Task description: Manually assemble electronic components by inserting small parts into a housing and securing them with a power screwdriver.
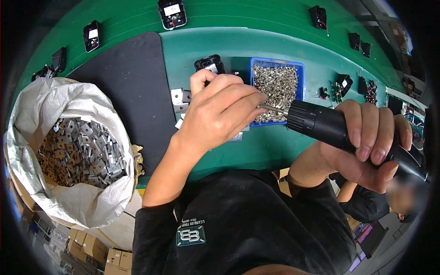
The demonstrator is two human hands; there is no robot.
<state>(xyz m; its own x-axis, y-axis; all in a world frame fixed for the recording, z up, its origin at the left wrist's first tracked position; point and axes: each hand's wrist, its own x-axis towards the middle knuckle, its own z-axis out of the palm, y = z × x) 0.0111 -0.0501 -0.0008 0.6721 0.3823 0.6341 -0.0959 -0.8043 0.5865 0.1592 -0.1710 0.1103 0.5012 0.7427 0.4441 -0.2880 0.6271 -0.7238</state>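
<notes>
Right hand [372, 135] wrapped round a black power screwdriver [318, 123], left hand [220, 110] at its bit's tip.
Left fingertips are bunched; what they hold is hidden. Behind the bit, a blue tray [301, 82] of metal fasteners [275, 85] rests on the green surface [247, 158]; far left, a white sack [73, 204] holds metal plates [87, 151].

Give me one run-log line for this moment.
left hand: at bit tip | right hand: gripping black power screwdriver | nearby: blue tray of screws | far left: white sack
</notes>
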